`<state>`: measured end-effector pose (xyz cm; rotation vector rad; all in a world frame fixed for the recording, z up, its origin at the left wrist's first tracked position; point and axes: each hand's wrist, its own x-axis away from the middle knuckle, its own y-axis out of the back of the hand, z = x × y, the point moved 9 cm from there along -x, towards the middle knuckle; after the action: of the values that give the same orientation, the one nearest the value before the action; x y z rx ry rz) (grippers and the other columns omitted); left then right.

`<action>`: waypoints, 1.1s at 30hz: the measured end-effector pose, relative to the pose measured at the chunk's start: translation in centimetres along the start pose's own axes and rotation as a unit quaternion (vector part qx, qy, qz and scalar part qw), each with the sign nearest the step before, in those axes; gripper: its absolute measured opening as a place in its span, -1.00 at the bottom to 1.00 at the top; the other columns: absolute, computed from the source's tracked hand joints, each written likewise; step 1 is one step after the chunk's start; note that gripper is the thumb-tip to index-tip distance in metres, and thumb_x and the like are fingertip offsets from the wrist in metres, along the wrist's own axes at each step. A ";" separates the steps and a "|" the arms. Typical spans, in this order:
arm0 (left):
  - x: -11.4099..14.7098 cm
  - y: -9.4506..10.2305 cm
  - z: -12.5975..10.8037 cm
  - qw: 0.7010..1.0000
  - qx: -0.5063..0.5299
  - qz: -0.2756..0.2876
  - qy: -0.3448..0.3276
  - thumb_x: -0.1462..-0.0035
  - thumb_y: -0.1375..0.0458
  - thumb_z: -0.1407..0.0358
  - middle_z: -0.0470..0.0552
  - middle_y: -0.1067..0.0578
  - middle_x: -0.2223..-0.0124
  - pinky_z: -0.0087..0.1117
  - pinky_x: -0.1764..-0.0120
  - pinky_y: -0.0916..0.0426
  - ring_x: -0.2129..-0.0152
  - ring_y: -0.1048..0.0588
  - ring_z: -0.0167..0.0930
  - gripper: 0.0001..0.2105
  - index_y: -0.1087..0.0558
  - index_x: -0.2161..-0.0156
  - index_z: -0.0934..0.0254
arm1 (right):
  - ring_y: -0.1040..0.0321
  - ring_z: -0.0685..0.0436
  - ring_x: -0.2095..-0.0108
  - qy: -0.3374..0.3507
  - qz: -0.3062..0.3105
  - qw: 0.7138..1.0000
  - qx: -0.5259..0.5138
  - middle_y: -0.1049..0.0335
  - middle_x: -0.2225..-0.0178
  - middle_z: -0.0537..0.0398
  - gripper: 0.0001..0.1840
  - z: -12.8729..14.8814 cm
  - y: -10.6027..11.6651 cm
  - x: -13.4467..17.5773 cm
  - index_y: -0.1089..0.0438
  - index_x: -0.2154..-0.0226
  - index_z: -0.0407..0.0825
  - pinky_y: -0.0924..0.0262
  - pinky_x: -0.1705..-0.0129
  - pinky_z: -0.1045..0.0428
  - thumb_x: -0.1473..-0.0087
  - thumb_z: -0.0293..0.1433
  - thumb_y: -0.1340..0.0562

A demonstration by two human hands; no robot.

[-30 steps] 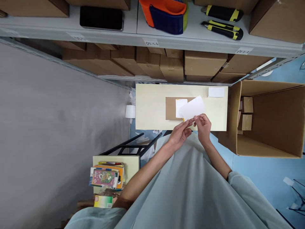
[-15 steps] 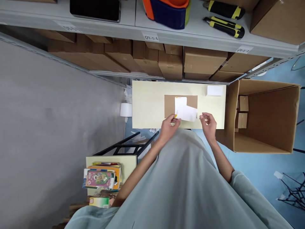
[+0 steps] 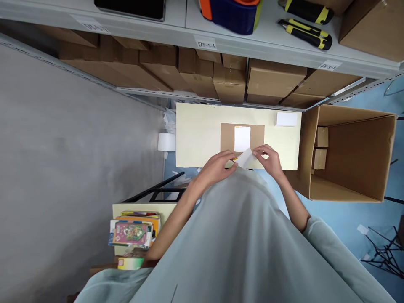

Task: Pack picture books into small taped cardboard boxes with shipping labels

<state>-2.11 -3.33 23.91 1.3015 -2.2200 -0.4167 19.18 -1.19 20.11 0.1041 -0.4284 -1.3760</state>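
My left hand (image 3: 220,166) is closed, with thumb and fingers pinching the left end of a white paper sheet (image 3: 245,159) that has a small yellow mark at that end. My right hand (image 3: 268,159) is pinching the sheet's other end. The sheet is tilted and held just above the table's near edge. Beyond it, a white label (image 3: 242,139) with a small orange mark at its top lies flat on a brown cardboard box (image 3: 227,136). The box rests on a cream table (image 3: 197,134).
A stack of white labels (image 3: 286,119) lies at the table's back right. To the right stands a large open carton (image 3: 353,155) with small boxes inside. Shelving (image 3: 240,44) with cartons, box cutters (image 3: 306,33) and a phone (image 3: 131,8) rises ahead. Books (image 3: 134,231) sit lower left.
My right hand has moved left and taken hold of the paper sheet's right end. The sheet has come off the box towards my body, uncovering the white label under it.
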 end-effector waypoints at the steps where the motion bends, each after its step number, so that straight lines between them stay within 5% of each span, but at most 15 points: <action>1: 0.0 0.1 -0.1 1.000 -0.001 0.000 -0.002 -0.35 -0.13 0.17 0.02 -0.58 0.17 -0.32 0.15 -0.38 0.22 -0.55 -0.26 -0.81 -0.58 0.15 0.14 | -0.50 -0.16 0.14 -0.002 0.006 1.000 -0.003 -0.56 0.18 0.05 -0.69 0.0 -0.3 -0.1 -0.63 0.24 0.10 -0.44 0.02 -0.13 -0.26 -0.02 -0.36; 8: -0.7 1.0 1.0 0.999 0.035 -0.024 0.014 -0.33 -0.18 0.16 0.03 -0.61 0.15 -0.30 0.09 -0.41 0.21 -0.59 -0.25 -0.84 -0.57 0.19 0.13 | -0.42 -0.14 0.25 -0.004 0.016 0.999 0.028 -0.50 0.28 0.09 -0.73 0.9 -1.1 -0.1 -0.49 0.37 0.10 -0.37 0.08 -0.11 -0.23 -0.09 -0.34; 12: -1.7 1.0 3.6 0.996 0.055 -0.043 0.063 -0.30 -0.18 0.16 0.06 -0.65 0.15 -0.27 0.08 -0.44 0.17 -0.62 -0.21 -0.86 -0.54 0.19 0.14 | -0.40 -0.20 0.23 0.076 0.013 0.988 0.132 -0.47 0.30 0.06 -0.90 4.1 -1.6 1.0 -0.42 0.35 0.11 -0.33 0.13 -0.11 -0.24 -0.34 -0.26; 15: -2.4 0.1 5.0 0.989 0.118 -0.025 0.086 -0.25 -0.19 0.18 0.06 -0.68 0.12 -0.26 0.02 -0.45 0.12 -0.64 -0.21 -0.86 -0.54 0.17 0.15 | -0.39 -0.20 0.22 0.154 0.039 0.967 0.198 -0.46 0.30 0.04 -0.85 6.8 -3.4 2.5 -0.39 0.34 0.09 -0.30 0.17 -0.09 -0.20 -0.50 -0.23; 19: -2.6 -1.0 5.5 0.976 0.190 -0.011 0.103 -0.09 -0.26 0.23 0.03 -0.67 0.08 -0.28 0.01 -0.48 0.12 -0.64 -0.25 -0.64 -0.54 -0.02 0.16 | -0.35 -0.19 0.30 0.195 0.075 0.949 0.236 -0.46 0.33 0.04 -0.82 8.5 -5.9 4.0 -0.38 0.36 0.09 -0.25 0.25 -0.08 -0.17 -0.54 -0.25; 22: -2.6 -1.3 5.4 0.973 0.209 -0.004 0.102 -0.02 -0.27 0.24 0.07 -0.67 0.05 -0.27 0.03 -0.48 0.10 -0.62 -0.21 -0.64 -0.58 0.02 0.20 | -0.38 -0.19 0.28 0.174 0.076 0.960 0.206 -0.47 0.32 0.05 -0.83 8.8 -6.0 4.0 -0.40 0.35 0.10 -0.28 0.24 -0.09 -0.17 -0.52 -0.27; 27: -2.8 -1.4 5.3 0.955 0.273 -0.009 0.116 -0.17 -0.24 0.06 0.07 -0.66 0.21 -0.22 0.05 -0.51 0.20 -0.62 -0.24 -0.74 -0.58 0.21 0.22 | -0.44 -0.18 0.24 0.072 0.000 0.995 0.067 -0.48 0.31 0.08 -0.90 7.4 -3.2 1.8 -0.40 0.36 0.12 -0.38 0.14 -0.12 -0.19 -0.40 -0.27; 33: -2.9 -0.8 5.3 0.944 0.302 -0.046 0.127 -0.18 -0.34 -0.11 0.09 -0.66 0.19 -0.23 0.03 -0.52 0.24 -0.63 -0.29 -0.60 -0.58 0.17 0.20 | -0.42 -0.14 0.29 -0.060 -0.020 0.995 -0.080 -0.48 0.33 0.10 -0.81 3.8 -1.9 -0.5 -0.43 0.42 0.10 -0.43 0.10 -0.11 -0.13 -0.18 -0.35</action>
<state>-3.44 -1.22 18.35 1.6537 -2.1402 0.4228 16.06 -0.38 22.86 -0.1028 -0.4170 -1.4559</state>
